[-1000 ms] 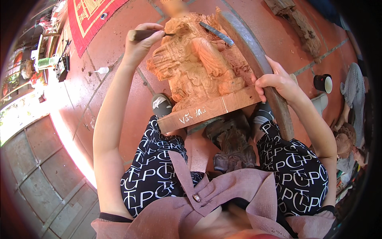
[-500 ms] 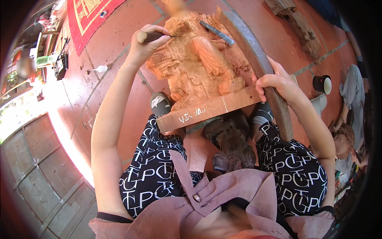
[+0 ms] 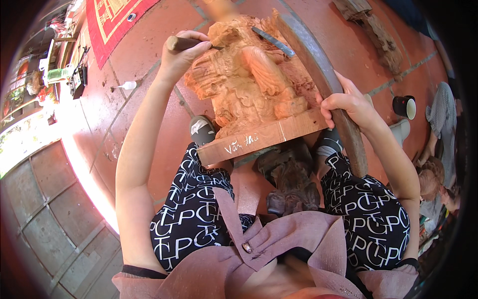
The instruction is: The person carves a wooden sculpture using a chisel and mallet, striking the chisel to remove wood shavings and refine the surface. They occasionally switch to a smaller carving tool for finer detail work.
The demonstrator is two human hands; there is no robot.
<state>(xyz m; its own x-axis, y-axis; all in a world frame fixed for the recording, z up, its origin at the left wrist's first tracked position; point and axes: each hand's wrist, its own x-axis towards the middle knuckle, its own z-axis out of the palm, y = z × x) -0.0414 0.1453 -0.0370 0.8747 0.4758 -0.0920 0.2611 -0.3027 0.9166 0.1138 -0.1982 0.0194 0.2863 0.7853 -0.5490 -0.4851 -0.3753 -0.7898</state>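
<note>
An orange-brown wood carving point(image 3: 266, 70) with draped folds stands between my feet on a flat base marked with white handwriting. My left hand point(image 3: 181, 57) is closed around a wood-handled chisel point(image 3: 183, 43), its tip touching the carving's upper left part. My right hand point(image 3: 348, 104) grips a long, curved wooden bar point(image 3: 311, 55) near its lower half; the bar slants along the carving's right side. A second flat metal chisel point(image 3: 273, 41) lies on the carving's upper right.
A dark carved wooden piece point(image 3: 289, 174) stands below the base, between my legs. Around me on the red tiles are a rough log point(image 3: 376, 40), a black cup point(image 3: 404, 106), a small white bottle point(image 3: 128, 85) and a red mat point(image 3: 112, 25). Another person's arm point(image 3: 432, 142) shows at right.
My left hand has tilted the chisel slightly, its handle end moving a little left and up. My right hand and the curved bar stay nearly still.
</note>
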